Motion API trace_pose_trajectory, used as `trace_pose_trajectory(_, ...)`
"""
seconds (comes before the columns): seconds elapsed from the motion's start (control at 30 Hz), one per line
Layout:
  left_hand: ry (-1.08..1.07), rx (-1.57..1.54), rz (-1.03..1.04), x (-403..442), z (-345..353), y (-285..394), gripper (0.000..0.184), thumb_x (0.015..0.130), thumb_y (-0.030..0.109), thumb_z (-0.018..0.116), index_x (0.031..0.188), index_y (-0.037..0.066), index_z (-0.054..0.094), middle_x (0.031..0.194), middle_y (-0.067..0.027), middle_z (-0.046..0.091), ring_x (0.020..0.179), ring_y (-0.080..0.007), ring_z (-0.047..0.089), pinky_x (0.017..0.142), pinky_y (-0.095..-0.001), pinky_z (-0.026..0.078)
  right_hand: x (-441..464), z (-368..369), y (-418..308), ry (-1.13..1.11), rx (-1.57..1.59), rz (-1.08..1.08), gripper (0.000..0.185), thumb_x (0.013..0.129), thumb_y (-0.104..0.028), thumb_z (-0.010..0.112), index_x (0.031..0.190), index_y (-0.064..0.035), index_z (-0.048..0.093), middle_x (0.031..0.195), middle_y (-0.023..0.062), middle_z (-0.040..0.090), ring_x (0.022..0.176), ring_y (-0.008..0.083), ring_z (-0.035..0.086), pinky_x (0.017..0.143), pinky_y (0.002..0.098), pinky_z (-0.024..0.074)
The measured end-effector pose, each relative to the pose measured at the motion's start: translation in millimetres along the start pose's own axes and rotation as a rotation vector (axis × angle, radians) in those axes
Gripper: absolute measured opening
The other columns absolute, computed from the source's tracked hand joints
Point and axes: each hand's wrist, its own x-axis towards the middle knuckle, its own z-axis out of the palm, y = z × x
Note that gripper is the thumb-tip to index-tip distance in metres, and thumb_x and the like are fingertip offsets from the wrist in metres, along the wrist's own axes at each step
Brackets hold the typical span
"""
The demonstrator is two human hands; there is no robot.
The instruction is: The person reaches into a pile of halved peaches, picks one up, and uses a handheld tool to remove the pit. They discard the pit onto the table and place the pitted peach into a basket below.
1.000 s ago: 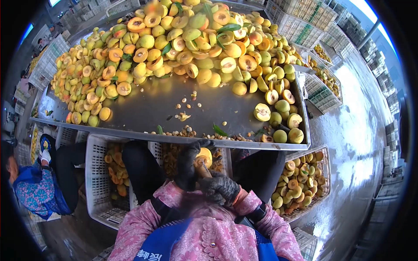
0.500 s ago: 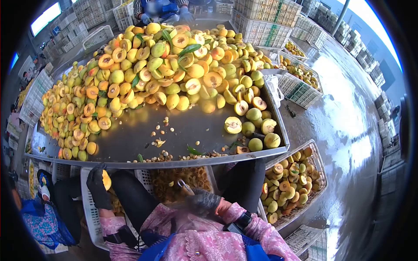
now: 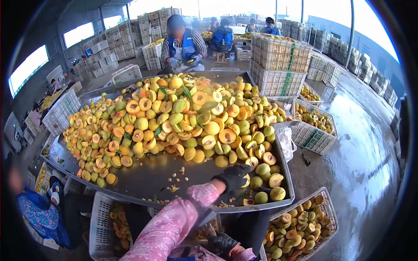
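Stretched out over the metal table (image 3: 143, 185), my left hand (image 3: 235, 176) in a dark glove has its fingers closed round a yellow fruit (image 3: 246, 180), at the right part of the pile. Cut halves and whole green-yellow fruits lie beside it, among them a half with a brown centre (image 3: 251, 162). Low over my lap, my right hand (image 3: 222, 242) is gloved and curled; what it holds is hidden. A large heap of peach-like fruit (image 3: 174, 117) covers the back of the table, with small pits (image 3: 174, 179) scattered in front.
A crate of fruit halves (image 3: 333, 219) stands at the lower right, another crate (image 3: 98, 217) at the lower left. Stacked crates (image 3: 278, 82) rise behind the table. A co-worker (image 3: 183, 48) sits across it; another person (image 3: 41, 213) is at the left.
My left hand has gone from the left crate, where it held a yellow piece, to the fruit at the table's right. The view has tilted up; my right hand stays low.
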Motion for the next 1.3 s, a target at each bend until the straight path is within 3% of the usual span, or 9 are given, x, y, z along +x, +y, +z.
trace_pose_trajectory(0.27, -0.265, -0.082, -0.261, -7.7, -2.4, 7.0, 0.035, 0.072, 0.02, 0.068, 0.102, 0.005, 0.059, 0.108, -0.0183, 0.059, 0.098, -0.0342, 0.058, 0.085, -0.0395, 0.047, -14.3, 0.3, -13.0, 0.031, 0.085, -0.034, 0.029, 0.082, -0.021, 0.061, 0.105, -0.0047, 0.052, 0.072, -0.0002, 0.054, 0.052, 0.0083, 0.048, 0.045, 0.0224, 0.0391)
trace_pose_trajectory(0.4, 0.232, -0.927, -0.617, -80.2, -18.3, -1.5, 0.037, 0.072, 0.017, 0.071, 0.102, 0.002, 0.058, 0.097, -0.0074, 0.061, 0.089, -0.0155, 0.058, 0.079, -0.0285, 0.047, -35.3, 20.3, -39.6, 0.071, 0.194, -0.255, 0.029, 0.082, -0.021, 0.061, 0.105, -0.005, 0.052, 0.074, -0.0004, 0.055, 0.053, 0.0082, 0.049, 0.046, 0.0223, 0.0398)
trace_pose_trajectory(0.6, 0.501, -1.122, -0.54, -158.5, -34.5, 50.1, 0.031, 0.076, 0.007, 0.066, 0.103, -0.001, 0.055, 0.097, -0.0073, 0.061, 0.089, -0.0158, 0.057, 0.081, -0.0283, 0.046, -13.2, 31.0, -73.6, 0.154, 0.13, -0.653, 0.043, 0.083, -0.019, 0.063, 0.118, -0.0011, 0.048, 0.093, 0.0057, 0.06, 0.083, 0.0096, 0.054, 0.068, 0.0245, 0.046)
trace_pose_trajectory(0.67, 0.531, -0.76, -0.393, -179.4, -24.3, 48.5, 0.026, 0.078, 0.01, 0.061, 0.102, 0.001, 0.056, 0.096, -0.0079, 0.06, 0.088, -0.0163, 0.058, 0.08, -0.0286, 0.047, 48.3, 16.8, -49.4, 0.245, 0.052, -0.739, 0.047, 0.08, -0.028, 0.067, 0.114, 0.0003, 0.051, 0.093, 0.0085, 0.061, 0.088, 0.0124, 0.055, 0.072, 0.0276, 0.0457)
trace_pose_trajectory(0.87, 0.443, -0.695, -0.359, -195.5, -33.3, 57.5, 0.042, 0.072, 0.009, 0.067, 0.111, 0.002, 0.053, 0.101, -0.0114, 0.061, 0.092, -0.0213, 0.059, 0.083, -0.0323, 0.047, 37.6, 33.8, -61.5, 0.473, -0.412, -0.717, 0.059, 0.077, -0.045, 0.062, 0.111, 0.002, 0.052, 0.098, 0.0197, 0.06, 0.097, 0.0327, 0.057, 0.083, 0.0366, 0.0416)
trace_pose_trajectory(0.97, 0.334, -1.306, -0.371, -184.0, -49.6, 87.7, 0.042, 0.076, 0.013, 0.061, 0.115, 0.002, 0.049, 0.104, -0.0089, 0.058, 0.092, -0.0188, 0.058, 0.082, -0.03, 0.046, 13.2, 40.3, -82.0, 0.512, -0.479, -0.663, 0.051, 0.077, -0.034, 0.067, 0.113, -0.001, 0.051, 0.099, 0.0112, 0.059, 0.096, 0.022, 0.053, 0.084, 0.0327, 0.0412)
trace_pose_trajectory(1.1, 0.513, -0.377, -0.343, -216.0, -41.3, 53.8, 0.056, 0.07, 0.011, 0.072, 0.119, -0.001, 0.046, 0.108, -0.0137, 0.058, 0.098, -0.0231, 0.058, 0.087, -0.0327, 0.045, -12.9, 56.9, -90.3, 0.304, -0.035, -0.657, 0.027, 0.083, -0.011, 0.062, 0.106, -0.0015, 0.052, 0.096, 0.0039, 0.056, 0.093, 0.0116, 0.051, 0.08, 0.0287, 0.0434)
trace_pose_trajectory(1.23, 0.568, -0.834, -0.418, -215.5, -37.7, 41.1, 0.052, 0.069, 0.0, 0.068, 0.117, 0.0, 0.048, 0.11, -0.011, 0.058, 0.098, -0.0191, 0.058, 0.088, -0.0306, 0.046, -15.9, 40.9, -73.7, -0.01, -0.116, -0.658, 0.029, 0.089, -0.009, 0.054, 0.118, -0.0031, 0.048, 0.108, 0.0044, 0.056, 0.098, 0.0136, 0.053, 0.084, 0.0277, 0.0449)
trace_pose_trajectory(1.3, 0.538, -1.007, -0.351, -209.6, -49.4, 50.2, 0.052, 0.07, -0.002, 0.066, 0.118, -0.002, 0.048, 0.113, -0.0123, 0.057, 0.1, -0.02, 0.058, 0.091, -0.031, 0.045, -16.8, 41.6, -57.7, 0.048, -0.413, -0.686, 0.04, 0.087, -0.009, 0.053, 0.125, 0.0004, 0.042, 0.119, 0.0166, 0.048, 0.113, 0.0248, 0.046, 0.093, 0.0336, 0.0399)
